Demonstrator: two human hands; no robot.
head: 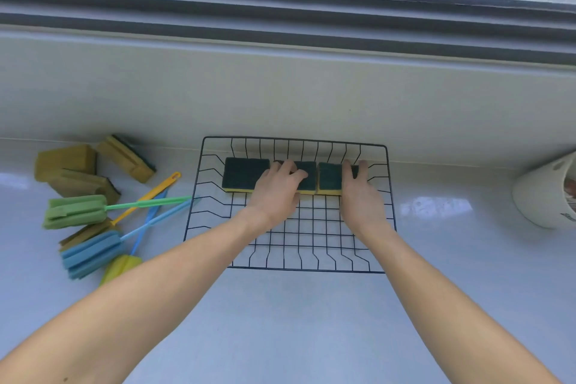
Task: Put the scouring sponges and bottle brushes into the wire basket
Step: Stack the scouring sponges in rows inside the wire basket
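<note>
Both hands rest flat, fingers spread, gripping nothing: the left hand (278,188) on the middle sponge (304,176), the right hand (358,193) on the right sponge (330,178) — squaring the row along the wire basket (311,271)'s far wall. Next, likely, a reach left of the basket for the loose sponges (67,160) and bottle brushes (78,210).

A single head-worn wide-angle camera looks steeply down and forward over a pale table (311,337), close enough that both forearms run in from the bottom corners. The wire basket (290,268) sits near centre frame, a window sill (280,87) and dark frame cross the top, and straight edges bow with lens distortion. No second view shares the scene.
</note>
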